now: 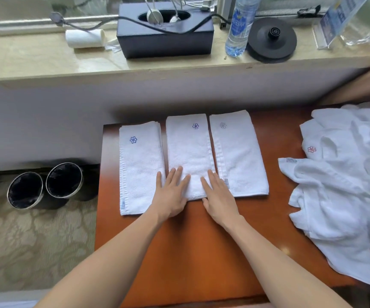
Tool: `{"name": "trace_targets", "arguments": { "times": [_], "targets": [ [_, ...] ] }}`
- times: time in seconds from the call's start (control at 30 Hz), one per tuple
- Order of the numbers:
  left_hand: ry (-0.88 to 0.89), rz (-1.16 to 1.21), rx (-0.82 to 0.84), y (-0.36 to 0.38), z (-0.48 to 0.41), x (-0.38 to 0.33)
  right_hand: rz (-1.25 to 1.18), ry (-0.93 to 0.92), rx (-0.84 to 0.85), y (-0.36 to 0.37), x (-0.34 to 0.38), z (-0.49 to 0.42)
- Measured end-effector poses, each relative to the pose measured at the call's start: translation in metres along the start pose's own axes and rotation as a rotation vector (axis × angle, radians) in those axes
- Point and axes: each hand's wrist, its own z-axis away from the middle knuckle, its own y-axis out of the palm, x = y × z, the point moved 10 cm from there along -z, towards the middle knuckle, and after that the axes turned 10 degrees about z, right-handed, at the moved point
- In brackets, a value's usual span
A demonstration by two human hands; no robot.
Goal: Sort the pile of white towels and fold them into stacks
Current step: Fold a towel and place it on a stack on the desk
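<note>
Hands: left hand (170, 194) and right hand (218, 194) both lie flat, fingers straight and slightly spread, gripping nothing, palms down on the near end of the middle towel (189, 152)
Towels folded: three long folded pieces lie side by side on the table (192, 241); the left towel (140, 170) and right towel (238, 156) lie just beside the middle one, edges almost touching
Towels unsorted: the loose pile (339, 196) sits at the right of the table, well apart from the hands, its lower part draped toward the table's edge
Risk, smoothing: a sliding press could probably drag the top layer and bunch the fold, since nothing pins the far end
Risk, neighbours: the left hand's outer finger sits at the seam with the left towel, so a sideways stroke could skew it
Risk, pile: a tug on one piece might pull the overhang off the table
Risk, sorting: emblem colours differ, so mixed stacks seem possible
Emblems: stitched flower outlines, blue on the left and middle towels, grey on the right, pink on one in the pile
Writing: small sewn tags on the towels, the water bottle (240, 25) label and the sign holder (344, 21) print are all too blurred to read
</note>
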Motion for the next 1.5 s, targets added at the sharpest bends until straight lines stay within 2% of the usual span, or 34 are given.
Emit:
{"name": "trace_targets", "arguments": {
  "times": [0.23, 0.37, 0.5, 0.7, 0.97, 1.2, 1.5],
  "targets": [
    [0.004, 0.051, 0.052, -0.005, 0.012, -0.003, -0.014, 0.006, 0.064, -0.006, -0.008, 0.007],
    [0.046, 0.054, -0.007, -0.031, 0.045, -0.013, -0.044, 0.031, 0.003, -0.032, -0.001, 0.043],
    [0.187, 0.065, -0.064, -0.047, 0.093, -0.044, -0.16, 0.11, -0.079, -0.058, 0.014, 0.107],
    [0.379, 0.105, -0.12, -0.054, 0.159, -0.102, -0.198, 0.294, -0.17, -0.083, 0.013, 0.21],
    [0.578, 0.178, -0.134, -0.045, 0.219, -0.184, -0.29, 0.507, -0.268, -0.08, -0.009, 0.321],
    [0.639, 0.147, -0.108, -0.026, 0.233, -0.24, -0.366, 0.609, -0.348, -0.069, -0.059, 0.387],
    [0.675, 0.146, -0.075, 0.005, 0.184, -0.396, -0.425, 0.625, -0.448, -0.069, -0.204, 0.44]
  ]
}}
